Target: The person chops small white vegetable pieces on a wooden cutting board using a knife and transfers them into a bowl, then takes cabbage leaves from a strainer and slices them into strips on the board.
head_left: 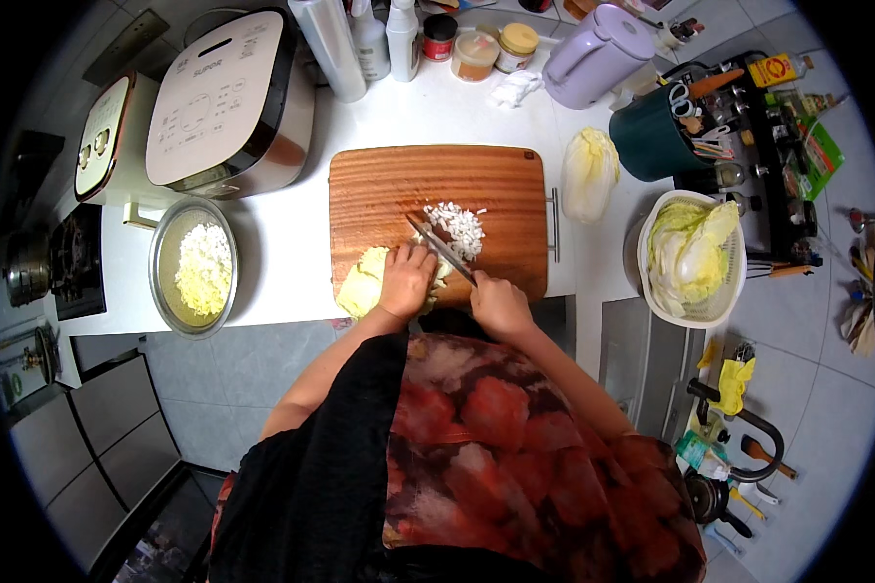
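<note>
On a wooden cutting board (386,182), my right hand (497,302) is closed around the handle of a kitchen knife (445,251), whose blade points to the upper left. My left hand (407,279) presses on napa cabbage beside the blade, with its fingertips near the steel. Pale yellow cabbage leaves (363,284) lie to the left of that hand. Diced white cabbage stem (461,227) is heaped just beyond the knife. What is under my left palm is hidden.
A metal bowl (157,291) of chopped cabbage stands left of the board. To the right are a napa cabbage (589,178), a white colander (735,291) with leaves, and a dark green bin (645,138). Behind stand a rice cooker (219,95) and a purple kettle (598,55).
</note>
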A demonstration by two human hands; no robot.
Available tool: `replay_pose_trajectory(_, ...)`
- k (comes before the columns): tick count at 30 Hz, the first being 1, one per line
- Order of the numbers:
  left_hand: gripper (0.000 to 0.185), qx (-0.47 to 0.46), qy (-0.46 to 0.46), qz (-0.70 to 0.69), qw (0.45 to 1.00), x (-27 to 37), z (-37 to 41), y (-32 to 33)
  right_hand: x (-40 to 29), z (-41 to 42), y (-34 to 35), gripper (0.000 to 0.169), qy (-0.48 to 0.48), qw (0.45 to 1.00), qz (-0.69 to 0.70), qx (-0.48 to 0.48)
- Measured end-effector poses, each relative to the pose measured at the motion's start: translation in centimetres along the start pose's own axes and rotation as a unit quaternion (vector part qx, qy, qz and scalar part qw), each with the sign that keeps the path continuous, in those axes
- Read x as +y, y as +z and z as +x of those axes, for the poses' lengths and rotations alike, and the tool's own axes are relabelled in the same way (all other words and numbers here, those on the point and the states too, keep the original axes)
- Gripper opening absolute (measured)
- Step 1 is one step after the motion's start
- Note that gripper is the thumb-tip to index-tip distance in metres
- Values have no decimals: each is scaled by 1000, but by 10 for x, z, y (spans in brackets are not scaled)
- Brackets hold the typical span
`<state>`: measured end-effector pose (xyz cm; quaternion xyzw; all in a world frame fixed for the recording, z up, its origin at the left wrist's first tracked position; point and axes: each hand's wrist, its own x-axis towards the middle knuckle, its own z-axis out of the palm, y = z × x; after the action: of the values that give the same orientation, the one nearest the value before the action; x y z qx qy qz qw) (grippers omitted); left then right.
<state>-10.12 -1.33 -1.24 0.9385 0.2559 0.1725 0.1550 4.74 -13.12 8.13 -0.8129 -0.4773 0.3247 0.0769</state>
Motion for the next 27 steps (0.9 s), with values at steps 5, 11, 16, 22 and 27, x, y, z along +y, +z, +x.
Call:
replay_pose_trajectory(5,18,-2,4,10,1000,0,0,-1,-7,8,1,25,4,1000,-14,-1)
replay_pose_trajectory(11,22,66,14,-13,998,1,1,1,-3,21,4,24,13,1000,16,22)
replay_pose_trajectory(16,19,52,16,-13,998,0,0,-1,1,-1,1,24,1,1000,12,13)
replay_pose_trajectory(22,11,57,20,-15,998,-1,-3,4,-8,2,4,27,11,1000,-20,-16)
replay_pose_trajectory(27,12,20,6,-23,1000,2,-3,2,-1,20,9,27,8,1000,9,13)
